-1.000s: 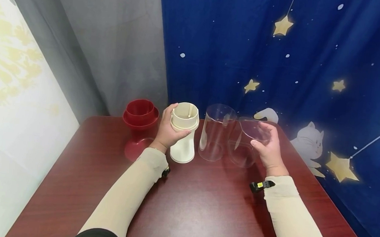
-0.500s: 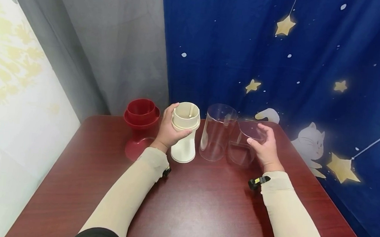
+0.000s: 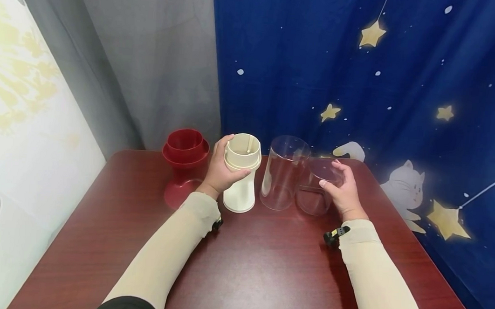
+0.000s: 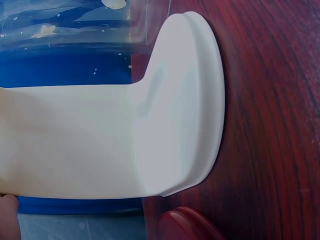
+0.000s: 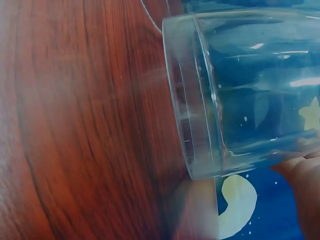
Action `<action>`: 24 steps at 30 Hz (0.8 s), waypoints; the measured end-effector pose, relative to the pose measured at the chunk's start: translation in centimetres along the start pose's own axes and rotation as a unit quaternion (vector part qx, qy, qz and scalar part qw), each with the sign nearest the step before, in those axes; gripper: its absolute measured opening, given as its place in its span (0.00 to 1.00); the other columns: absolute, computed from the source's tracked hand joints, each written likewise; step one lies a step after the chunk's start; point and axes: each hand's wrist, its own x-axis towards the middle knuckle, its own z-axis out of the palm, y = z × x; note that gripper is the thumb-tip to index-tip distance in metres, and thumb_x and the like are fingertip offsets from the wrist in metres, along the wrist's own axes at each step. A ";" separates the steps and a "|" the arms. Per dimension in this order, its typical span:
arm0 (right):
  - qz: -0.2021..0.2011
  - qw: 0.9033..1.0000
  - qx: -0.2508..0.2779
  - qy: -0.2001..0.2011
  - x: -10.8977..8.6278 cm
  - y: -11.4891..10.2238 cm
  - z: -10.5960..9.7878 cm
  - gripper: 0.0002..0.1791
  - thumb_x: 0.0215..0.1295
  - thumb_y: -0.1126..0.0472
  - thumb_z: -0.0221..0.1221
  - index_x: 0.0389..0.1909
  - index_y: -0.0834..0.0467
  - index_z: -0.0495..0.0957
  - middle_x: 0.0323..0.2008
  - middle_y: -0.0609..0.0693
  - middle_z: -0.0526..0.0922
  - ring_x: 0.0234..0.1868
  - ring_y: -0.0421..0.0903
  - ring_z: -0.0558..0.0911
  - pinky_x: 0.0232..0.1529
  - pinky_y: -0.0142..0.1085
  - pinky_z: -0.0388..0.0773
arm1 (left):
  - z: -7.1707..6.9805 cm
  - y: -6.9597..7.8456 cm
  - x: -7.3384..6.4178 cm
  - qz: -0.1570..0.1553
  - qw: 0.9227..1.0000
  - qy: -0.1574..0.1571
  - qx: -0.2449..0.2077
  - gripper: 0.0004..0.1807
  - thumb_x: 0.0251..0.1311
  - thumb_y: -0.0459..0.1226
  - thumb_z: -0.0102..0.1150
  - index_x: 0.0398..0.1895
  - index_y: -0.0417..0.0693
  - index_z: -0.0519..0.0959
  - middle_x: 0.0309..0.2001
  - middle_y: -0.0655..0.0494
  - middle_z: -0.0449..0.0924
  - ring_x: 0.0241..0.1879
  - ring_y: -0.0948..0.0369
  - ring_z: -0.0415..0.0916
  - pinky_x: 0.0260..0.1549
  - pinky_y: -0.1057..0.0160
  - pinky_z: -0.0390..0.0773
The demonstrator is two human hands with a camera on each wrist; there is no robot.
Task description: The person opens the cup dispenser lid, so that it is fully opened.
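Observation:
My left hand (image 3: 220, 171) grips a cream-white plastic stand (image 3: 240, 197) near its collar. Fingers and thumb wrap its left side and front. In the left wrist view, the flared foot of the white stand (image 4: 172, 105) rests on the table. Over on the right, my right hand (image 3: 345, 193) holds a clear plastic container (image 3: 313, 202) by its upper right side. In the right wrist view, the base of the clear container (image 5: 192, 110) meets the wooden tabletop. Between the two hands a taller clear cylinder (image 3: 277, 188) stands upright, close to the held container.
A red stand (image 3: 185, 158) of similar shape stands left of my left hand, partly behind it. Everything is lined up near the far edge of the dark red wooden table (image 3: 246, 266). Behind hang a grey curtain (image 3: 164, 66) and a blue starry curtain (image 3: 285, 72).
My right hand has moved slightly left with the clear container, which now sits more upright beside the taller cylinder. The left hand keeps its grip on the white stand.

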 end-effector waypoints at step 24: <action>0.015 0.995 -0.012 -0.095 0.6 -0.2 -1.5 0.48 0.64 0.77 0.60 0.83 0.61 0.51 0.84 0.60 0.51 0.82 0.65 0.56 0.61 0.24 0.77 | -0.5 0.7 -0.1 -0.015 1.000 -0.021 -0.002 0.60 0.43 0.41 0.84 0.81 0.60 0.58 0.75 0.49 0.63 0.68 0.51 0.68 0.67 0.46 0.76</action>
